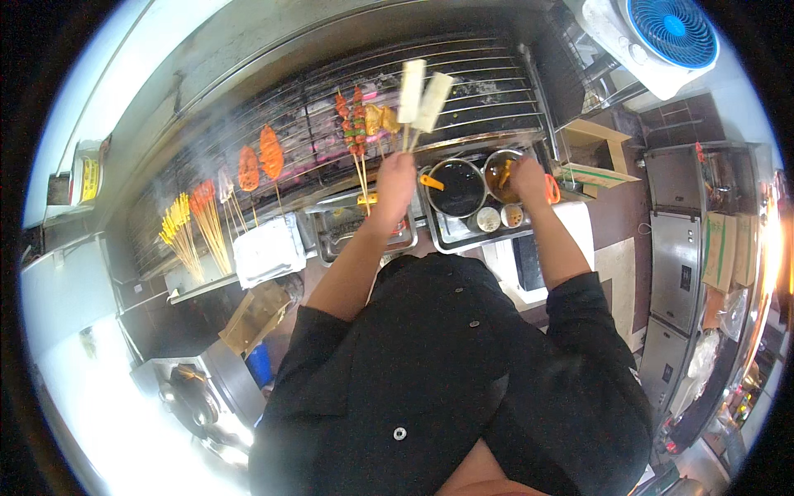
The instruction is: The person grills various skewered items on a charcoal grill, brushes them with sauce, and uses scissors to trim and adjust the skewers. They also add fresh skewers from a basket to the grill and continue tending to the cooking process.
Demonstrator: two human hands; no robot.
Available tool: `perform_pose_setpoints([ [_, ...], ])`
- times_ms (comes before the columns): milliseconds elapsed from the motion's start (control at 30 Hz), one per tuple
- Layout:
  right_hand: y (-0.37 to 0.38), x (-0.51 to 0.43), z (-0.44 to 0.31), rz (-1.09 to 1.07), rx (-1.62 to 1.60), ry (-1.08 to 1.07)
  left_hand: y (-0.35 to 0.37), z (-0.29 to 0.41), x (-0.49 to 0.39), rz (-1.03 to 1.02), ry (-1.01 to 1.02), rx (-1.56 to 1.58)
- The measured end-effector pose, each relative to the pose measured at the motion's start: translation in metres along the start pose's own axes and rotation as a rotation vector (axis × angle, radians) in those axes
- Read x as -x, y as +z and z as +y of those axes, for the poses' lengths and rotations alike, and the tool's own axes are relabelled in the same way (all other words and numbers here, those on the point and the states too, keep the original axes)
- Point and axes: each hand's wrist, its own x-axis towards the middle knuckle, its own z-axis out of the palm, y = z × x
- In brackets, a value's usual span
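Observation:
My left hand (397,180) grips the sticks of two skewers that carry pale, flat rectangular slabs (411,92). The slabs are held up over the front part of a charcoal grill (484,93). Over a metal pot of brown liquid (496,162), my right hand (528,178) has its fingers closed around an orange-yellow brush-like utensil (505,173), whose lower end is hard to make out. Beside it stands a second pot with dark liquid (458,195), an orange handle (432,181) resting over its rim. Red-and-green skewers (353,124) lie on the grill near my left hand.
Farther left on the grill are orange meat pieces (271,152), red skewers (203,198) and yellow skewers (175,217). White folded cloth (270,248) sits at the front edge. Two shaker jars (488,219) share the metal tray (443,239). A blue-and-white fan (673,28) stands at upper right.

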Motion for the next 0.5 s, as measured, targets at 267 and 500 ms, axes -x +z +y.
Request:
perform_pose_setpoints([
  [267, -0.023, 0.002, 0.003, 0.104, -0.171, 0.013, 0.089, 0.002, -0.026, -0.037, 0.008, -0.173],
  [500, -0.054, 0.021, 0.054, 0.161, -0.312, -0.067, 0.092, 0.017, -0.015, 0.024, -0.142, -0.342],
])
